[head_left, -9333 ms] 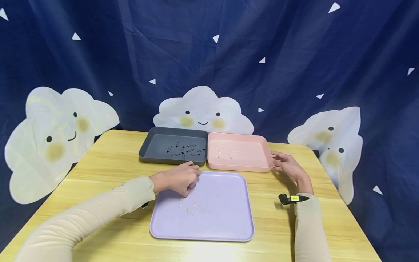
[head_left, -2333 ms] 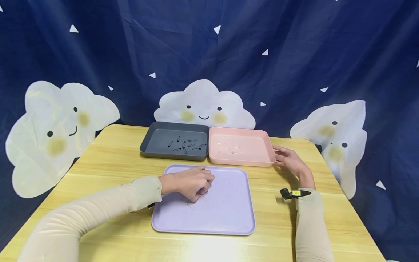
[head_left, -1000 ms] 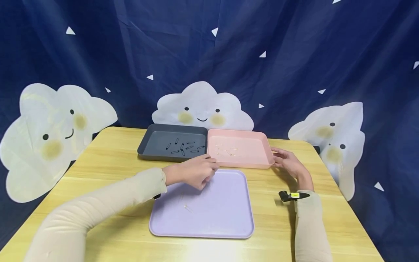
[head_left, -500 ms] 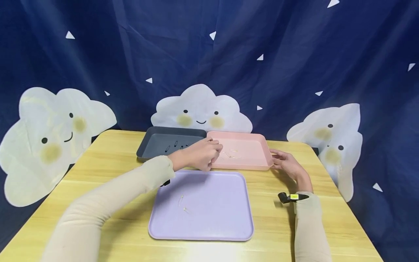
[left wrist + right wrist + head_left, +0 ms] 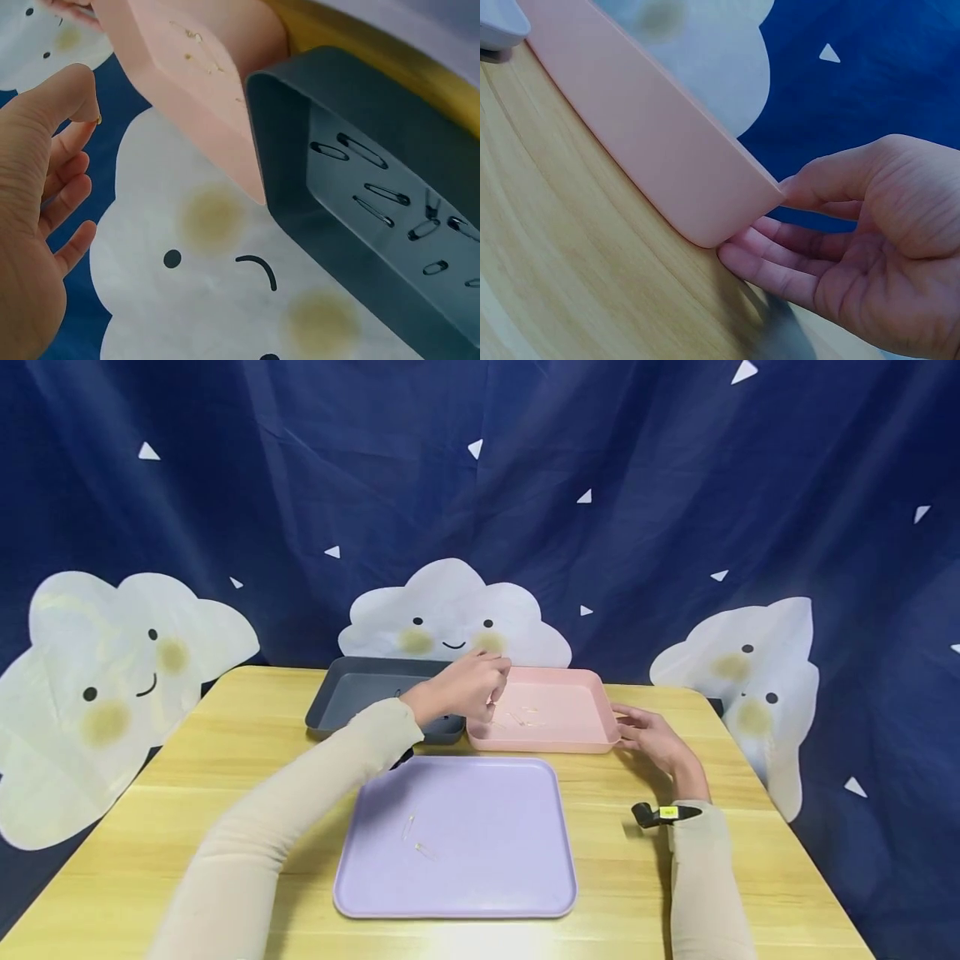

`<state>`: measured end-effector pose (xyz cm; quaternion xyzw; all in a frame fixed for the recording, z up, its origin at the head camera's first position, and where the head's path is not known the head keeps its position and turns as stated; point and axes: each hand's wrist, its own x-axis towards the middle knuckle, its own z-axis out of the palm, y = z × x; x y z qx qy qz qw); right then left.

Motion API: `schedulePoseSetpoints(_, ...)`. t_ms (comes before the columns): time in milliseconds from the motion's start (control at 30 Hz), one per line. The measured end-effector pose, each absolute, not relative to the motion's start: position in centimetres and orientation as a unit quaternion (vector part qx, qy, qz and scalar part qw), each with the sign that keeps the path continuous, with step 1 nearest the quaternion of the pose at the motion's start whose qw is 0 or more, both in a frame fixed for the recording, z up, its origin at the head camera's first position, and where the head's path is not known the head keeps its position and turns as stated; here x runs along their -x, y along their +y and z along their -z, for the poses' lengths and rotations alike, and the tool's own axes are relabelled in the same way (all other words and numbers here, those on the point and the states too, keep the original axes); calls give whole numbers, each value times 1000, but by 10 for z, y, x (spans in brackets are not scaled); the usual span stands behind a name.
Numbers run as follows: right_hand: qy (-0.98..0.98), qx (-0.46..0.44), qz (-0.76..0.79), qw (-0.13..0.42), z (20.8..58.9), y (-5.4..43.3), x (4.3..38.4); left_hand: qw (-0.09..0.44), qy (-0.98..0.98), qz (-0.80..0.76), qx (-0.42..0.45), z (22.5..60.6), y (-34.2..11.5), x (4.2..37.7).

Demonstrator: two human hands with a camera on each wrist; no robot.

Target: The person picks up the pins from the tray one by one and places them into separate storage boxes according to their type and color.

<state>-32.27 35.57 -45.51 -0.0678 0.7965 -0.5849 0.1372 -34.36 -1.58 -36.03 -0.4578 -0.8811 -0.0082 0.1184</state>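
My left hand point(image 5: 472, 687) hovers over the left part of the pink tray point(image 5: 540, 747), thumb and index finger pinching a gold safety pin point(image 5: 98, 118); only a tiny gold tip shows. Inside that tray lie several gold safety pins point(image 5: 517, 719). My right hand point(image 5: 654, 742) touches the tray's right end from outside; in the right wrist view thumb and fairly straight fingers point(image 5: 769, 274) rest against its corner. Two gold safety pins, one upright in view point(image 5: 408, 827) and one slanted point(image 5: 424, 852), lie on the purple tray point(image 5: 495, 835).
Left of the pink tray stands a dark grey tray point(image 5: 330, 693), partly covered by my left forearm. Several black safety pins point(image 5: 387, 193) lie in it. All trays sit on a wooden table point(image 5: 615, 893) before a blue curtain point(image 5: 637, 435) with cloud prints.
My left hand has risen from the purple tray and moved away from me to over the pink tray. The purple tray holds fewer gold pins than earlier. The right hand stays put.
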Motion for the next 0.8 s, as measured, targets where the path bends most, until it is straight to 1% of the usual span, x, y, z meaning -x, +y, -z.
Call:
schedulePoseSetpoints(267, 797, 64, 585, 138, 456, 357, 324, 140, -889, 27, 436, 363, 6, 361)
schedulePoseSetpoints(467, 793, 66, 589, 140, 454, 357, 322, 157, -891, 46, 424, 365, 28, 368)
schedulePoseSetpoints(800, 791, 71, 593, 136, 457, 358, 324, 155, -898, 14, 412, 381, 61, 372)
